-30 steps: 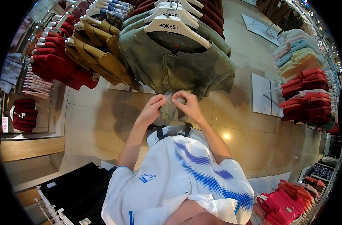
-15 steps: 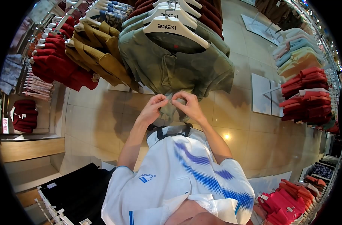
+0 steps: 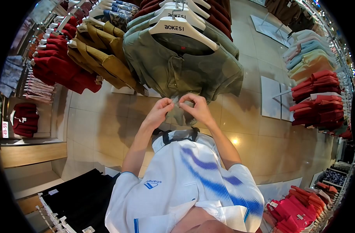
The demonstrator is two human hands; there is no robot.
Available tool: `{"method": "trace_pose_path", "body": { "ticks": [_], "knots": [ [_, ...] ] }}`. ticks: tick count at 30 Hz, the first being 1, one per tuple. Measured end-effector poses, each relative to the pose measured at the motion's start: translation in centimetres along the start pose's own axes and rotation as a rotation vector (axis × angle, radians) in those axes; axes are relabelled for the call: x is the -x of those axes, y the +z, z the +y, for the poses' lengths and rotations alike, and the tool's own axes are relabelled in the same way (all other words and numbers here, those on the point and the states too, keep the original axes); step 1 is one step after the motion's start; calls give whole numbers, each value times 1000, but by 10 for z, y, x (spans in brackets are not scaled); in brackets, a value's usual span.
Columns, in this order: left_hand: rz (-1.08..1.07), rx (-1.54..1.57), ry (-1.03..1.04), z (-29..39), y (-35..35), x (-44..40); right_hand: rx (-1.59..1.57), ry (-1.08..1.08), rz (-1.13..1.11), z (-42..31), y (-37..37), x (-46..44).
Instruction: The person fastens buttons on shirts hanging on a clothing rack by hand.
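Observation:
A grey-green short-sleeved shirt (image 3: 208,73) hangs in front of me on a white hanger (image 3: 185,32) lettered BOKESI. Its front placket runs down towards my hands. Thumb and fingers of my left hand (image 3: 159,111) are pinched on the shirt's front edge, low on the placket. My right hand (image 3: 196,108) pinches the opposite edge just beside it, its fingers curled in a ring. The fingertips almost meet, and a bit of pale green cloth shows between and below them. Whether a button lies in the fingers is too small to tell.
More hangers with green and maroon shirts stand behind. Mustard jackets (image 3: 101,58) and red garments (image 3: 61,66) hang at the left. Across the tiled floor (image 3: 243,147), red tops (image 3: 315,97) hang at the right. Black clothing (image 3: 80,198) lies at lower left, pink clothing (image 3: 294,211) at lower right.
Both hands stay at the placket with nearly the same pinch. My right hand has shifted very slightly; the shirt hangs almost unchanged.

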State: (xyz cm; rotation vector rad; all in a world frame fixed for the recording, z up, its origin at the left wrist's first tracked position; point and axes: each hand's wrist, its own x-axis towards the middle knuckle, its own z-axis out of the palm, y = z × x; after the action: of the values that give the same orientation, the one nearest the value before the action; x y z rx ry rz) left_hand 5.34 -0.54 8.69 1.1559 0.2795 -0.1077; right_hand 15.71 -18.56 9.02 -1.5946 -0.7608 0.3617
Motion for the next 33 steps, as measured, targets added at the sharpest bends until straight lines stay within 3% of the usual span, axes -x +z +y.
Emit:
{"method": "trace_pose_path", "body": {
  "ticks": [9, 15, 21, 33],
  "knots": [
    [58, -94, 114, -15, -4, -8, 75, -31, 26, -6, 3, 0],
    [75, -225, 69, -14, -4, -9, 117, 49, 12, -11, 2, 0],
    [58, -119, 73, -11, 5, -6, 104, 35, 15, -9, 3, -1],
    [83, -211, 124, -10, 11, -3, 223, 112, 61, -17, 7, 2]
  ]
}}
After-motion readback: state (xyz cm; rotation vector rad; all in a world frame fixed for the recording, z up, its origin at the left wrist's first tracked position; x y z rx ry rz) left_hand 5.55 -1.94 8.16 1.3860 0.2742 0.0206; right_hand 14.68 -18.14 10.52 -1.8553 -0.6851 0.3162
